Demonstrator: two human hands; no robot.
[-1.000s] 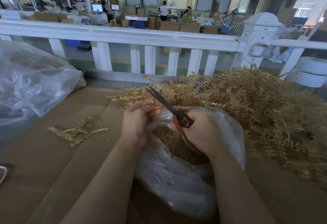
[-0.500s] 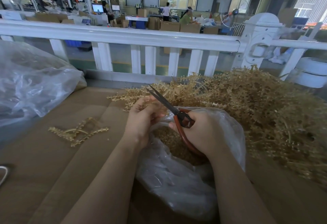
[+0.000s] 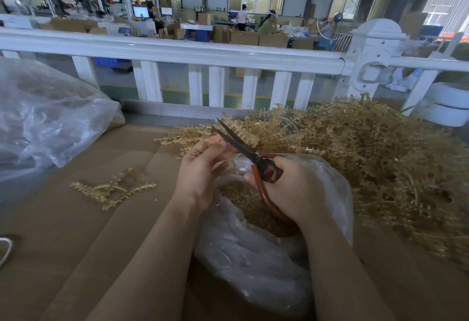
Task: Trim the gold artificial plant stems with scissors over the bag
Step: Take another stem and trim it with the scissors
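Head view: left hand (image 3: 203, 168) pinches a gold plastic stem (image 3: 215, 146), right hand (image 3: 291, 186) grips the red-handled scissors (image 3: 243, 147) with blades parted; better cut low, above the clear plastic bag (image 3: 253, 257).

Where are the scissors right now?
The scissors are in the middle of the head view, gripped by the right hand above the open plastic bag, blades pointing up-left beside the left hand.

Both bare forearms reach up from the bottom edge toward the middle of the frame. The left hand (image 3: 203, 168) sits just left of centre, its fingers curled and pinching together at the top. The right hand (image 3: 291, 188), right of centre, is curled in a tight grip, knuckles up.
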